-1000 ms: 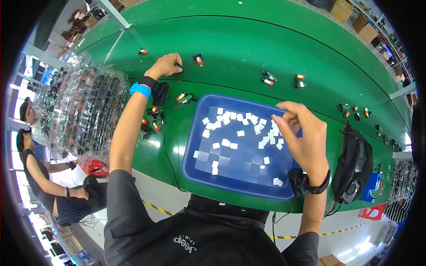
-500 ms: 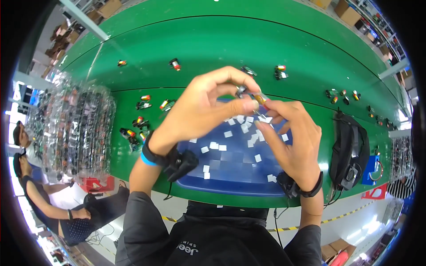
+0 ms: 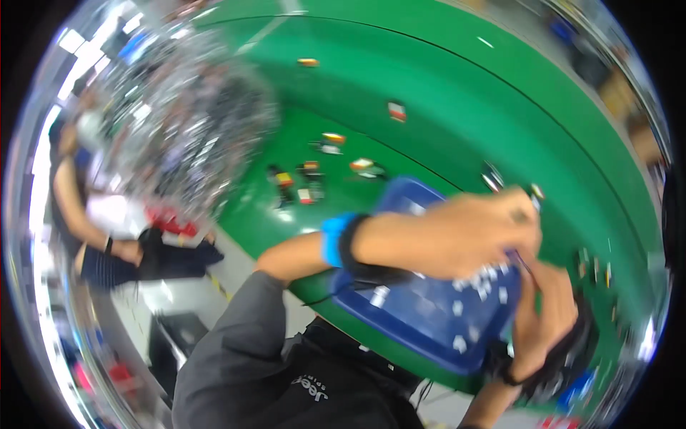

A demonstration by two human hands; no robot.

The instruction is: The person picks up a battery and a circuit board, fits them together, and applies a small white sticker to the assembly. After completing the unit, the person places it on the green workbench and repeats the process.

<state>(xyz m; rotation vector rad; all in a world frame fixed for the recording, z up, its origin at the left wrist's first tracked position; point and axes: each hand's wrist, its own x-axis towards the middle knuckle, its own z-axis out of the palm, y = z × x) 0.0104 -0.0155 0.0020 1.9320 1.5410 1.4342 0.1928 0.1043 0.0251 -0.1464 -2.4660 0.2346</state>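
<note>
Both my hands are close together over the right part of a blue tray [image 3: 416, 352], smeared by motion. My left hand [image 3: 468, 232] is closed, its back toward the view and its fingertips hidden. Just below and to the right, my right hand [image 3: 547, 307] is closed too, fingers pinched toward the left hand. A thin dark purple sliver [image 3: 524, 263] shows between them; the rest of what they hold is hidden. Small white squares [image 3: 458, 308] lie scattered in the tray. Dark bands circle both wrists, with a blue one on the left.
Several small dark assemblies with red and yellow cylinders [image 3: 311, 179] lie on the green table [image 3: 443, 100]. A stack wrapped in clear plastic [image 3: 193, 121] stands at the left. A black bag [image 3: 582, 339] lies beyond my right hand. Another person's arm [image 3: 78, 200] shows at far left.
The view has swung left and tilted, so the tray and table things appear further right. My hands have drawn together, and the small part between them, visible before, is now mostly hidden.
</note>
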